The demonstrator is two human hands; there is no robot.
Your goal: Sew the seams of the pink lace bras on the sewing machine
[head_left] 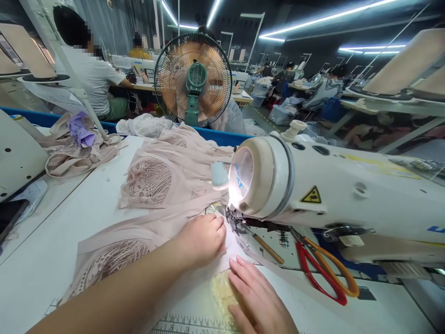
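Observation:
My left hand (205, 236) is closed, its fingers curled on the edge of pale pink fabric (231, 246) beside the sewing machine's presser foot (231, 218). My right hand (259, 294) lies nearer to me with fingers stretched out, the fingertips touching the near edge of that fabric and a yellowish taped patch (220, 292) on the table. To the left spread pale pink garment pieces with lace cups (151, 181). The lit head of the white sewing machine (260, 178) stands over the fabric from the right.
Scissors with red and orange handles (320, 273) lie under the machine arm, near a wooden-handled tool (267, 248). A ruler strip (187, 324) marks the front edge. Straps with a purple piece (81, 130) are heaped at left. A large fan (193, 79) and a seated person (88, 69) are beyond.

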